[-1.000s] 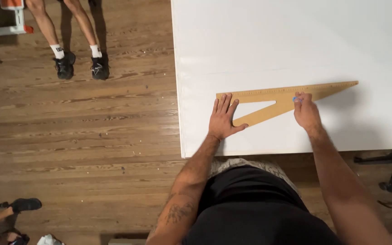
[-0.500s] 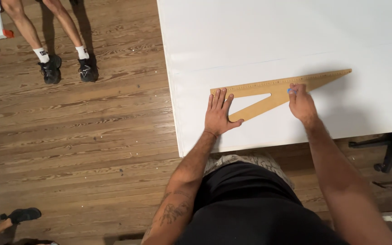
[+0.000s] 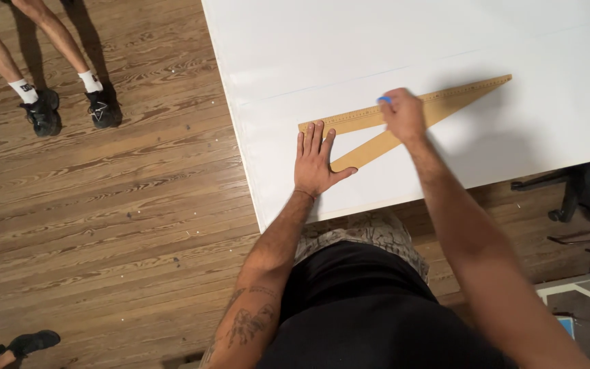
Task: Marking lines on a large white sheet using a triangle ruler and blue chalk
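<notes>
The long wooden triangular ruler (image 3: pixel 404 119) lay flat on the white tabletop (image 3: pixel 445 41), its long axis tapering up and rightward to a sharp tip. The left hand (image 3: pixel 315 160) pressed its blunt end with fingers spread flat. The right hand (image 3: pixel 402 115), its grip clamped on a small blue marker (image 3: pixel 384 100) at the ruler's upper edge, could have nudged the ruler askew, since only one end was pinned.

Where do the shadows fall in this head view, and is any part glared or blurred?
Head view: the right hand and arm cast a soft shadow rightward over the white board; the wooden set square and left hand look sharp; the board is bright but not blown out; the floor is evenly lit.
</notes>
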